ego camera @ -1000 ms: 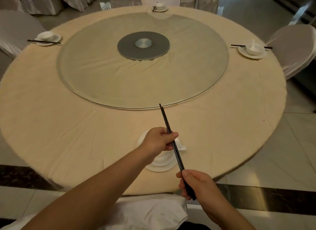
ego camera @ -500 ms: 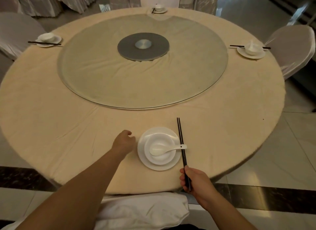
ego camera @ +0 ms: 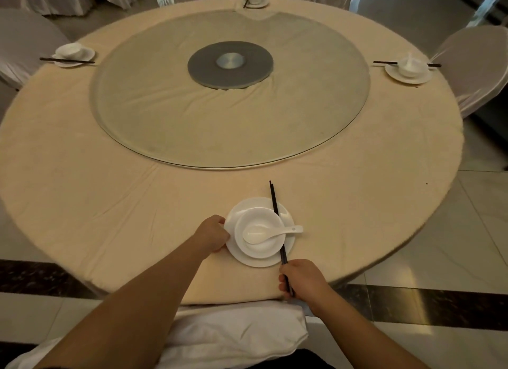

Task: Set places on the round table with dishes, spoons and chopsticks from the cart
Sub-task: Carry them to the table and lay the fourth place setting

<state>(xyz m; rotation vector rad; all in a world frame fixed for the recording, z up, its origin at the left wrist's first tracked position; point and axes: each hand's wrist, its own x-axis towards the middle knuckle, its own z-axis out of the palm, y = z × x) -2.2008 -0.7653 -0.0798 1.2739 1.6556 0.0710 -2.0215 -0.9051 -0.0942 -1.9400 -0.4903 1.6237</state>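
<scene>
Between my left hand point(ego camera: 213, 235) and right hand point(ego camera: 303, 279) the round white plate point(ego camera: 259, 260), its bowl, white spoon point(ego camera: 270, 232) and black chopsticks point(ego camera: 277, 220) block the way. Beyond them, beige cloth lies bare up to the glass turntable point(ego camera: 170, 121).

White dishes on a beige tablecloth point(ego camera: 110, 204)

Plate point(ego camera: 261, 261), bowl point(ego camera: 264, 249) and spoon point(ego camera: 270, 233) plain white; chopsticks point(ego camera: 275, 204) black; turntable hub point(ego camera: 209, 72) grey.

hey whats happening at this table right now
A person is setting the near place at a round table. Their left hand grips the rim of a white plate that carries a bowl with a white spoon in it. Their right hand holds a pair of dark chopsticks, laid across the plate's right side. Three other places are already set.
</scene>
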